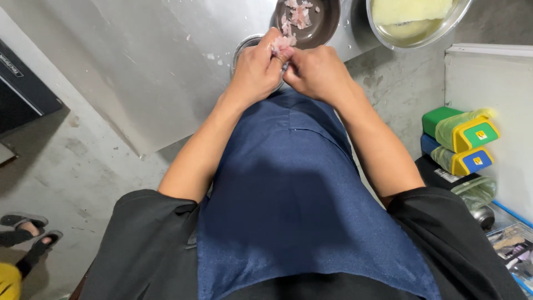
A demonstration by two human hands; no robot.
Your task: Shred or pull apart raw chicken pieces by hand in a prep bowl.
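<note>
Left hand (256, 69) and right hand (317, 72) both pinching a pale meat scrap (281, 44) over the small bowl (242, 49) at the desk's (155, 66) near edge — slippery, risking dropping floorward.

pale pink meat (281, 44), dark brown bowl (325, 25)

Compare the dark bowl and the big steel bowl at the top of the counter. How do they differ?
The dark bowl is smaller and brown inside; the steel bowl is wider and shiny. The dark bowl holds pinkish meat pieces; the steel bowl holds a pale yellow mass in liquid. Both are round, sit on the metal counter and are cut off by the frame's top edge.
</note>
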